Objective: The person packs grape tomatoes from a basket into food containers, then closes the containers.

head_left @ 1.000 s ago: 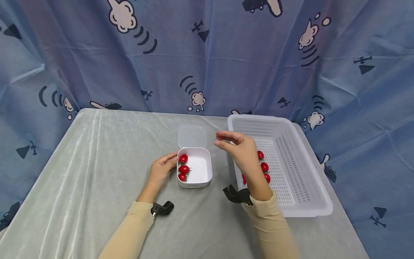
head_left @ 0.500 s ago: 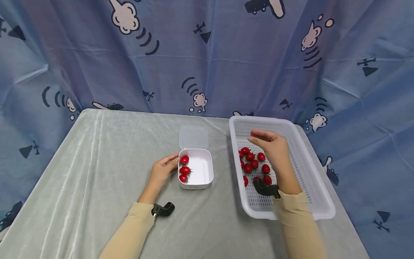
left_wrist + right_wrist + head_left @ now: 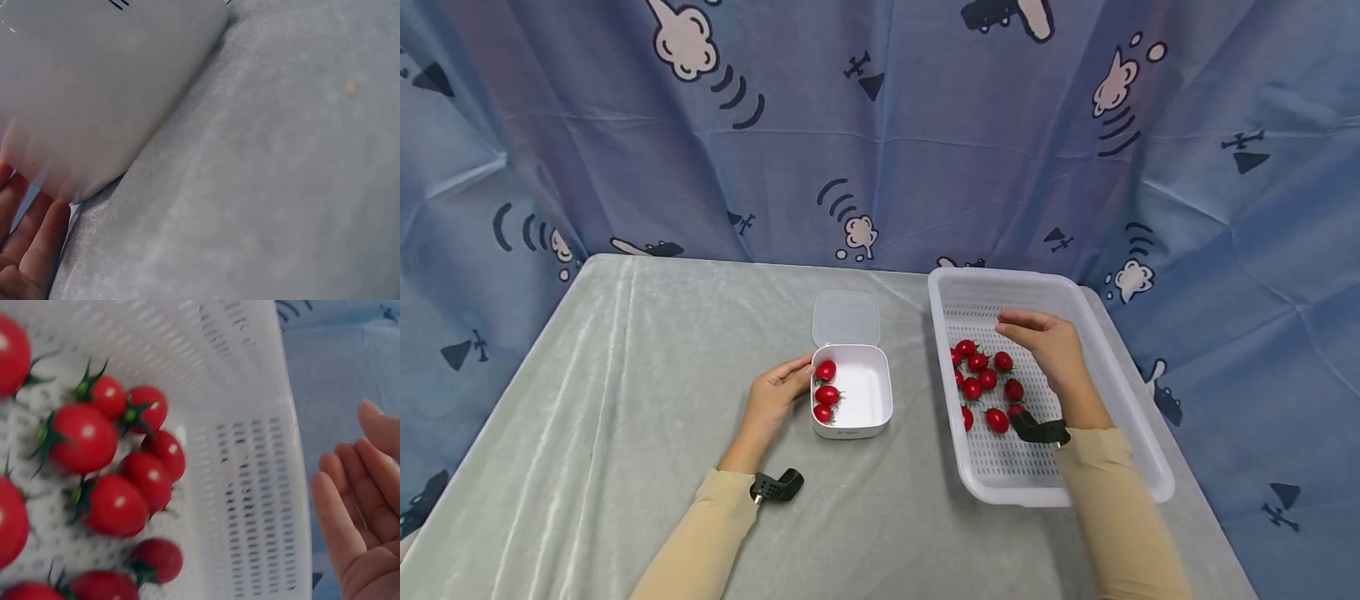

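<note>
Three cherry tomatoes [image 3: 827, 395] lie in a row along the left wall of a small white box [image 3: 868, 392]. My left hand [image 3: 772, 400] is at the box's left side, and in the left wrist view its fairly straight fingers [image 3: 47, 234] touch the outer wall. Over the white perforated basket [image 3: 1120, 417] hovers my right hand [image 3: 1051, 354], its fingers loosely extended and holding nothing. Several more cherry tomatoes [image 3: 988, 379] with green stems lie in the left part of that basket, below and to the left of the hand. The right wrist view shows the palm [image 3: 375, 569] bare.
A translucent lid [image 3: 846, 318] lies flat right behind the box. The pale cloth-covered table [image 3: 662, 350] carries both containers, the basket near its right edge. A blue patterned curtain [image 3: 880, 142] hangs behind the table.
My right hand has moved right, from between the box and the basket to over the basket, uncovering the tomatoes there. The left hand and box have stayed in place.
</note>
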A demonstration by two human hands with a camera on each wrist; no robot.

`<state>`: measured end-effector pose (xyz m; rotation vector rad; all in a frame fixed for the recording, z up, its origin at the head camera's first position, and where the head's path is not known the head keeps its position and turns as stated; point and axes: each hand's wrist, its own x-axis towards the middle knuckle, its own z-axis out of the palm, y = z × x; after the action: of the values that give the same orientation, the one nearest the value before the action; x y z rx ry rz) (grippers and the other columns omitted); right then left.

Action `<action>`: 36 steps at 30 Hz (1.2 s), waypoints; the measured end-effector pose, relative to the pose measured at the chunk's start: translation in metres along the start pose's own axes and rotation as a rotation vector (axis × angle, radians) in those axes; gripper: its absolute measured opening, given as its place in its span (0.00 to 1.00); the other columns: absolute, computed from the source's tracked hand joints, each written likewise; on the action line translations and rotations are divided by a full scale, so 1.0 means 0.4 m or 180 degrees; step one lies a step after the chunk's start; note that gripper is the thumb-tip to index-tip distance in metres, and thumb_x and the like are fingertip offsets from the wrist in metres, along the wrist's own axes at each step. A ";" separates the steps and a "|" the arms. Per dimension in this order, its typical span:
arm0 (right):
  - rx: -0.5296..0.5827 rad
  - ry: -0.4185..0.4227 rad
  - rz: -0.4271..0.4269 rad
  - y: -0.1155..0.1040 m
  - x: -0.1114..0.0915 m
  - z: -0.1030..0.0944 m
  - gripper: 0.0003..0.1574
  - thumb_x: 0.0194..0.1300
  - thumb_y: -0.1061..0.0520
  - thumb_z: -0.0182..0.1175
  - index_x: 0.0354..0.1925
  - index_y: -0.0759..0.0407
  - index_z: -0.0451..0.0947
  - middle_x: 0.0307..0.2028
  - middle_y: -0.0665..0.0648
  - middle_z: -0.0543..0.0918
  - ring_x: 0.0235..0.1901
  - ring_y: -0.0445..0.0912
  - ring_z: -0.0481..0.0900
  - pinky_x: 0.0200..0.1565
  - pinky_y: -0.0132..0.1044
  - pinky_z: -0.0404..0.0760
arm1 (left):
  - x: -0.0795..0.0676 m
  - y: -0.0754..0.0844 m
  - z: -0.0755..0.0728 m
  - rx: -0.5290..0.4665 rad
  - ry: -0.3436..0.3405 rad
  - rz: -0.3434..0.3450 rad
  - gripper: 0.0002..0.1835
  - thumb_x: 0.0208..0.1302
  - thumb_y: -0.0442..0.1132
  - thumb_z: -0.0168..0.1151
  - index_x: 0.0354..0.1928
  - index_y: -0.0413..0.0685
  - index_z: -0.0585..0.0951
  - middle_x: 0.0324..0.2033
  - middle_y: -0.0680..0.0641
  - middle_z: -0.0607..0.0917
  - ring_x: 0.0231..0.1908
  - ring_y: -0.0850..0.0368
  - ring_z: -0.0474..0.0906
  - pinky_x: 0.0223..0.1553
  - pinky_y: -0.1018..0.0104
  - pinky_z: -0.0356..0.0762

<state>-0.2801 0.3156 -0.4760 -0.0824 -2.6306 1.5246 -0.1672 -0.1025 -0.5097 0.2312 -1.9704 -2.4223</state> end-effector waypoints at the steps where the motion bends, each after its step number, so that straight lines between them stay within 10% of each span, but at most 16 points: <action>1: -0.0013 -0.0008 0.0028 0.007 0.001 -0.003 0.31 0.46 0.32 0.66 0.47 0.44 0.82 0.45 0.48 0.84 0.47 0.42 0.78 0.56 0.49 0.75 | 0.000 0.000 0.000 0.0010 -0.0005 0.0007 0.19 0.60 0.37 0.63 0.52 0.34 0.78 0.42 0.44 0.85 0.35 0.67 0.82 0.42 0.73 0.80; 9: -0.0266 -0.0179 0.0524 0.042 -0.002 -0.017 0.34 0.48 0.33 0.66 0.50 0.48 0.79 0.50 0.54 0.82 0.54 0.50 0.73 0.61 0.58 0.65 | -0.002 0.003 -0.003 0.0041 -0.0012 0.0047 0.19 0.61 0.37 0.62 0.52 0.34 0.78 0.46 0.37 0.83 0.36 0.67 0.82 0.43 0.74 0.80; 29: -0.0307 -0.0701 0.1274 -0.080 -0.072 -0.031 0.35 0.61 0.45 0.61 0.61 0.62 0.69 0.60 0.65 0.72 0.58 0.54 0.72 0.63 0.46 0.68 | -0.001 -0.001 -0.001 -0.0020 -0.0029 0.0015 0.19 0.60 0.37 0.63 0.52 0.35 0.78 0.38 0.53 0.86 0.36 0.66 0.82 0.43 0.73 0.80; 36: -0.0459 -0.0722 0.1385 -0.073 -0.075 -0.017 0.36 0.58 0.45 0.64 0.60 0.61 0.71 0.59 0.63 0.73 0.55 0.53 0.74 0.62 0.46 0.69 | 0.000 0.001 -0.002 0.0003 -0.0040 0.0015 0.19 0.60 0.38 0.62 0.52 0.36 0.79 0.44 0.40 0.84 0.36 0.66 0.82 0.43 0.73 0.80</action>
<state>-0.2494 0.3042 -0.4491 -0.5584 -3.0522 1.5294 -0.1672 -0.1035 -0.5095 0.2118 -1.9750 -2.4259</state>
